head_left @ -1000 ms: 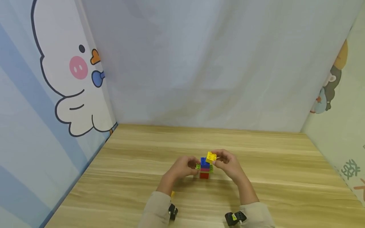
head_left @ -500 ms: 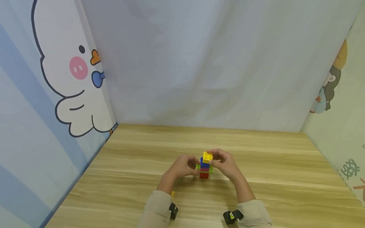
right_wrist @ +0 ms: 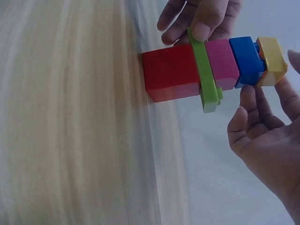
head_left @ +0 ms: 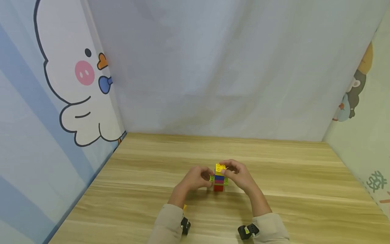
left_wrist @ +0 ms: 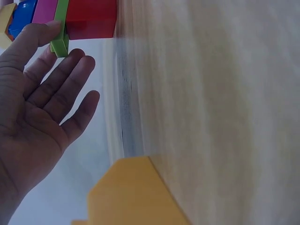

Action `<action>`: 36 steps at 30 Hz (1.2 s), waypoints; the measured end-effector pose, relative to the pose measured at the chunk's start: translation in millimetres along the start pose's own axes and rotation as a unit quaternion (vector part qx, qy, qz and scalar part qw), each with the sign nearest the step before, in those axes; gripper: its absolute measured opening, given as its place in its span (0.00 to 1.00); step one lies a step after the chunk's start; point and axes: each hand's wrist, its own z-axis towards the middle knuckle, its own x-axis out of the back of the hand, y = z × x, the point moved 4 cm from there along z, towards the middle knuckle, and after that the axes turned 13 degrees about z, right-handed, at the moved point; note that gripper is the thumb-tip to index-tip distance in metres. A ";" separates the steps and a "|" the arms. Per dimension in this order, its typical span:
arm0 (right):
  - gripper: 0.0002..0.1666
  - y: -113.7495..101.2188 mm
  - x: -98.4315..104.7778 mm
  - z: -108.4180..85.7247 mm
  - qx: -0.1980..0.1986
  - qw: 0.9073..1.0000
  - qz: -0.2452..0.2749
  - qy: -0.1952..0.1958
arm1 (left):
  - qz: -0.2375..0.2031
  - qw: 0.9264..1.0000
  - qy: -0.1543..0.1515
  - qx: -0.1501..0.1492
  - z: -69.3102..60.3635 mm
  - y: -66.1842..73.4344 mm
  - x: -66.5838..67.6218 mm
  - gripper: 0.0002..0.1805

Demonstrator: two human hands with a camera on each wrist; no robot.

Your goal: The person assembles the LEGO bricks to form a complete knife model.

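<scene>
A small tower of toy building bricks stands upright on the table. From the bottom come a red brick [right_wrist: 171, 75], a wider, thin green plate [right_wrist: 204, 70], a magenta brick [right_wrist: 222, 63] and a blue brick [right_wrist: 245, 58]. My right hand [head_left: 241, 176] grips a yellow brick [head_left: 219, 169] at the top. Blue studs show in a narrow gap between the yellow and blue bricks in the right wrist view. At the tower's left side, my left hand [head_left: 196, 179] pinches the end of the green plate, thumb on its upper face; the other fingers are spread.
The wood-grain table [head_left: 140, 162] reaches back to a pale curtain [head_left: 225, 67]. Printed cartoon panels stand left and right. A yellow-orange piece [left_wrist: 133, 192] shows close to the left wrist camera. Each wrist bears a black device [head_left: 248, 231].
My right hand has moved left, bringing the yellow brick from beyond the tower's right edge to over the blue brick. My left hand has stayed at the green plate.
</scene>
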 end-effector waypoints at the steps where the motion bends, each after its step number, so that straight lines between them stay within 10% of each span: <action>1: 0.17 0.0 -0.3 0.3 -0.001 1.000 -0.002 0.001 | -0.001 1.000 0.000 -0.001 -0.2 0.2 0.2 0.15; 36: 0.15 -43.2 -12.9 -5.9 0.001 0.997 -0.070 -0.043 | -0.030 0.999 -0.022 0.013 2.2 -0.2 -0.9 0.14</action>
